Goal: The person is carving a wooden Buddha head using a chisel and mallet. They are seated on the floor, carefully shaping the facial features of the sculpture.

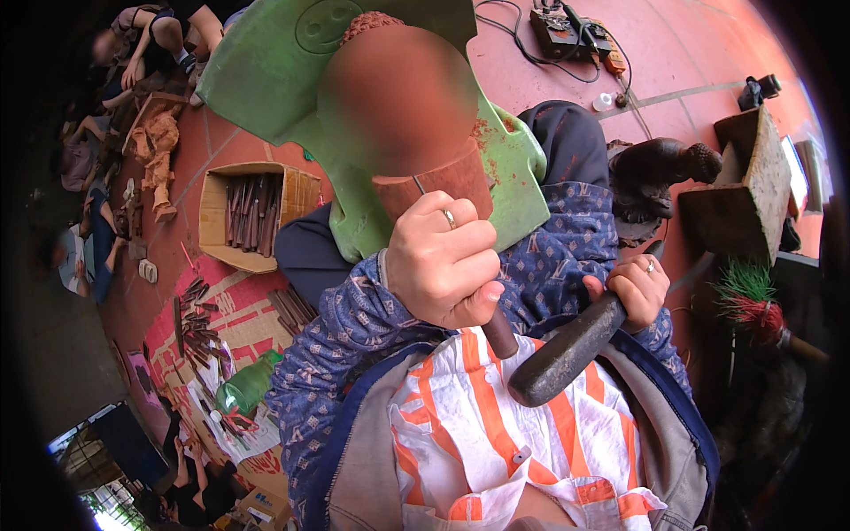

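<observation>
A reddish-brown carved head [403, 102] lies on a green plastic seat [522, 212], its knobbly crown toward the seat's far edge and its block-like base toward the near edge, beside the person. The face is blurred.

The left hand [443, 261] has its grip curled closely round a chisel [501, 336]; the handle's butt sticks out below the fist, and the thin tip shows against the base, though whether it cuts in I cannot tell. The right hand [639, 288] has its grip wrapped round the handle of a dark mallet [562, 354], whose thick head slants down near the chisel's butt, apart from it.

Reddish crumbs lie toward the seat's right edge. On the red-tiled floor [691, 44], beyond the seat's left edge, a cardboard box [215, 212] holds upright tools [254, 211]; more lie loose below it, near a green bottle [250, 385]. Beyond the seat's right edge sit a dark carved figure [651, 177] and a brush [753, 305] with green and red bristles.
</observation>
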Motion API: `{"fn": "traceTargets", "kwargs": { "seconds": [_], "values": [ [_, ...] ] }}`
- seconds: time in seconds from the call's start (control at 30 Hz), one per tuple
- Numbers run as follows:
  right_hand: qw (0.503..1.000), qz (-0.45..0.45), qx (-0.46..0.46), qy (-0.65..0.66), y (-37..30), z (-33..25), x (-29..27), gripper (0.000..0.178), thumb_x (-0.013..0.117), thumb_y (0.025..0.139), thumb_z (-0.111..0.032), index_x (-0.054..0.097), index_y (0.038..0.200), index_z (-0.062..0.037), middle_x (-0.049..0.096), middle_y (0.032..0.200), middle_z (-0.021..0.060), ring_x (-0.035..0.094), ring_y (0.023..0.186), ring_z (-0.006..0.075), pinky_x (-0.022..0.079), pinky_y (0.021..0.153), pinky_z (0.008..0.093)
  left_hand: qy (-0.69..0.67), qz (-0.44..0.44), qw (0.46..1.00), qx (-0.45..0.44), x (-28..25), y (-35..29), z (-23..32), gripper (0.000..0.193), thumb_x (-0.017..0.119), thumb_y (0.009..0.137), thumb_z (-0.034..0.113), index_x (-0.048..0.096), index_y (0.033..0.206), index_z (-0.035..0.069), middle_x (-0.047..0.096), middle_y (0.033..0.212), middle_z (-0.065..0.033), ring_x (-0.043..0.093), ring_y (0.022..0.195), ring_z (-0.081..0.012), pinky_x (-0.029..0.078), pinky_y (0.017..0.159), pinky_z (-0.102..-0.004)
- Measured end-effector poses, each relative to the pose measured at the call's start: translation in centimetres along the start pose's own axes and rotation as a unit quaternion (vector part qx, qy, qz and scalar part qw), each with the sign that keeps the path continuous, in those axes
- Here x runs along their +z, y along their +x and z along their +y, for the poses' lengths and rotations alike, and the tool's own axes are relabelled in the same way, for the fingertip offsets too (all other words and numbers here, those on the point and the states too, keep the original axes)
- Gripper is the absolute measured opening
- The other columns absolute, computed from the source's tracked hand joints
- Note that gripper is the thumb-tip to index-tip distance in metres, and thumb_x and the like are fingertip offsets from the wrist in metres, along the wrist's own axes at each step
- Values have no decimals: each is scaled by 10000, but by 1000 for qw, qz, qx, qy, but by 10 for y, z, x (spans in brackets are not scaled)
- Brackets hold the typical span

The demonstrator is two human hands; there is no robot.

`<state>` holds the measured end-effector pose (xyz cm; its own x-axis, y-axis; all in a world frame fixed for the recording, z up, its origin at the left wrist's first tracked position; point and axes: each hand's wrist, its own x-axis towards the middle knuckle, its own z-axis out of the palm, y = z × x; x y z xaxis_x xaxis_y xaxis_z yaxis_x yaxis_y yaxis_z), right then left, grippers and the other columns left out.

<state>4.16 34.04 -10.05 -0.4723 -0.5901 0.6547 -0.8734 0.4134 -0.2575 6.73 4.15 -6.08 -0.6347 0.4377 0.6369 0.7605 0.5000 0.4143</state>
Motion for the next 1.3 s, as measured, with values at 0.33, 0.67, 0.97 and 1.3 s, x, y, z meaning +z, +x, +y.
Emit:
{"fn": "traceTargets", "kwargs": {
  "seconds": [0.33,0.67,0.97,1.3],
  "values": [
    [1000,1,15,11,6,-3,2,351,831,699,-190,520,610,-57,540,579,42,526,486,191,405,476,307,-84,-21,996,14,4,1,-1,364,523,856,296,413,571,99,379,623,-43,423,557,-234,316,543,-371],
    [1000,-2,14,25,8,-3,2,348,837,689,-189,521,623,-61,544,585,42,531,489,194,404,477,308,-89,-18,996,5,6,-2,-3,342,528,833,293,419,574,98,375,611,-41,427,556,-230,307,538,-369],
    [999,-9,11,32,9,-3,1,342,830,691,-184,520,614,-61,538,575,41,526,483,195,393,466,311,-81,-23,996,5,5,0,-3,314,549,792,285,412,576,103,381,609,-41,423,556,-231,303,541,-370],
    [999,-10,14,30,9,-5,1,340,830,689,-179,519,612,-64,543,577,36,535,490,192,393,464,311,-78,-30,996,6,4,1,-3,315,546,799,281,414,574,104,383,609,-41,425,556,-229,306,541,-371]
  ]
}}
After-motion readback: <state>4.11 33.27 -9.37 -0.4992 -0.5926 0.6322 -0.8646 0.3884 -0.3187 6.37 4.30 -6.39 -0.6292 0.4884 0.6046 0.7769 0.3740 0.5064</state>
